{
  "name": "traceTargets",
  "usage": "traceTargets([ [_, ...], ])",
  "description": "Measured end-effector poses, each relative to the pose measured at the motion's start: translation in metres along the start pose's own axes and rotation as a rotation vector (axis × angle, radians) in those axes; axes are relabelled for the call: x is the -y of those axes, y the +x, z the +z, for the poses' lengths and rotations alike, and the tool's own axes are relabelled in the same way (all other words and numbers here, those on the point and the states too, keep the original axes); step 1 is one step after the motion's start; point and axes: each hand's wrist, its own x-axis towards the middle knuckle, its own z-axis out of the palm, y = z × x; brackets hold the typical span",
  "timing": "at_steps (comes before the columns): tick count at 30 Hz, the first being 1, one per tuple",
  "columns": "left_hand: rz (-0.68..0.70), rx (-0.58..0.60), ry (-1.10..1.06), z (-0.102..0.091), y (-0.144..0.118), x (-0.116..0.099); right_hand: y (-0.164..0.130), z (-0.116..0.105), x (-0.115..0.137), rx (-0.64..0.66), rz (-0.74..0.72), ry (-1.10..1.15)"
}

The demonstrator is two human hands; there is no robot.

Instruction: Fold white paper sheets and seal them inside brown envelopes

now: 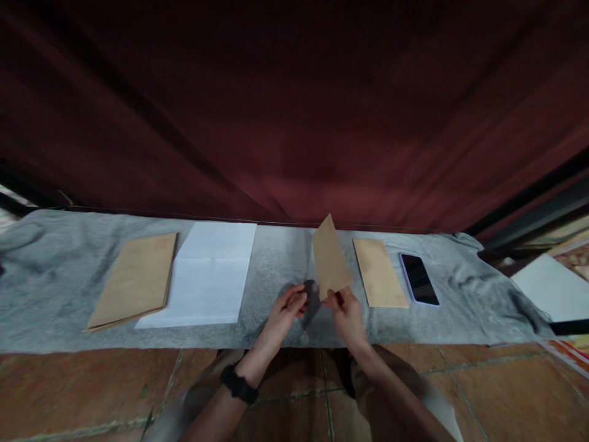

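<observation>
Your right hand (pixel 346 310) pinches 1 brown envelope (pixel 330 258) by its near end, while your left hand (pixel 286 308), loosely curled but parted, is near it.

I read smooth, matt kraft paper on the brown envelope (pixel 332 258) and envelope stack (pixel 135 276); creased white paper on the sheets (pixel 209 273); rough, napped fabric on the grey cloth (pixel 276 258); a glossy phone screen (pixel 419 279).

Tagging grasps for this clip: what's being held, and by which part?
The right hand holds a brown envelope by its near end, tilted up. The left hand, fingers loosely curled, shows nothing in it.
</observation>
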Motion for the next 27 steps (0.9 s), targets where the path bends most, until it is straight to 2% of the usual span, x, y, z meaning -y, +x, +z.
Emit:
traceTargets([
  [4,-0.045,0.04,0.005,0.002,0.005,0.011,-0.002,0.004,0.002,-0.027,0.267,0.439],
  [7,-0.054,0.056,-0.042,0.004,0.004,0.011,-0.01,0.013,0.004,0.026,0.438,0.686],
  [9,-0.049,0.05,-0.044,0.004,0.003,0.008,-0.016,0.017,0.004,0.07,0.5,0.781],
  [13,-0.023,0.039,0.019,-0.001,0.006,0.003,-0.022,0.016,0.005,0.215,0.564,0.852],
  [18,0.003,0.013,0.187,-0.009,0.011,0.002,-0.024,0.004,0.016,0.568,0.63,0.703],
  [20,0.015,0.02,0.252,-0.013,0.012,0.001,-0.026,0.002,0.019,0.662,0.564,0.637],
  [21,0.02,0.034,0.277,-0.016,0.012,0.001,-0.026,0.003,0.02,0.656,0.495,0.601],
  [23,0.026,0.054,0.304,-0.02,0.012,0.0,-0.024,0.004,0.019,0.533,0.282,0.461],
  [25,0.015,0.038,0.308,-0.024,0.013,0.001,-0.022,0.006,0.015,0.374,0.017,0.216],
  [27,-0.01,0.006,0.3,-0.025,0.013,0.002,-0.019,0.007,0.011,0.296,-0.217,-0.049],
])
